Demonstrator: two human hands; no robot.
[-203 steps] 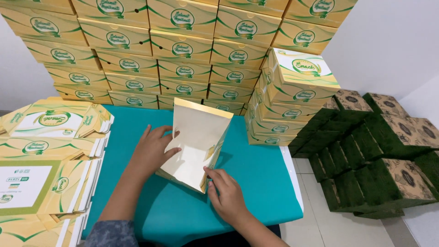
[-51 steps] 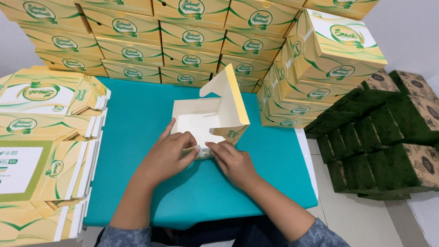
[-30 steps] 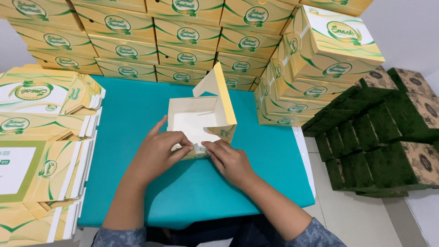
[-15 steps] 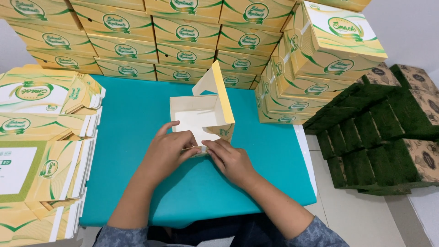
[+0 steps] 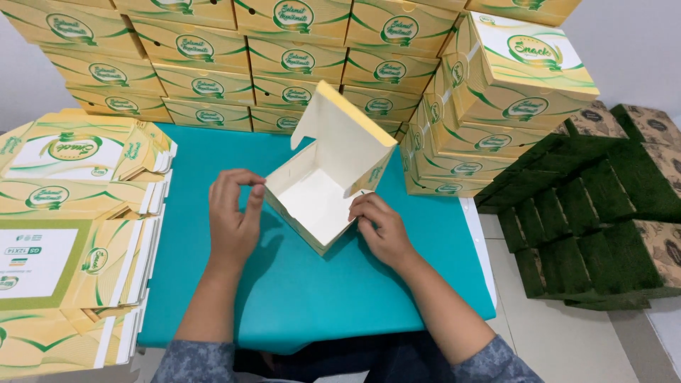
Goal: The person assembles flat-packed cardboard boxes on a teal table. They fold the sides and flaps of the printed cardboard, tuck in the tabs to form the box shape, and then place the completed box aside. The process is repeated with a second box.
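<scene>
Teal tabletop point(image 5: 298, 284), yellow-and-white open carton point(image 5: 323, 191), lid up, right hand point(image 5: 379, 230) grip pinching its wall, left hand point(image 5: 234, 216) loose beside.

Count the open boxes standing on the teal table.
1: the open box at the table's middle, between the left hand and right hand. Others are closed or flat.

Your left hand point(image 5: 234, 216) sits at 9 o'clock, fingers curled, thumb & index pinched loosely, palm down. Right hand point(image 5: 379, 227) at 3 o'clock, fingers bent inward. Both forearms angled in from 6.
</scene>
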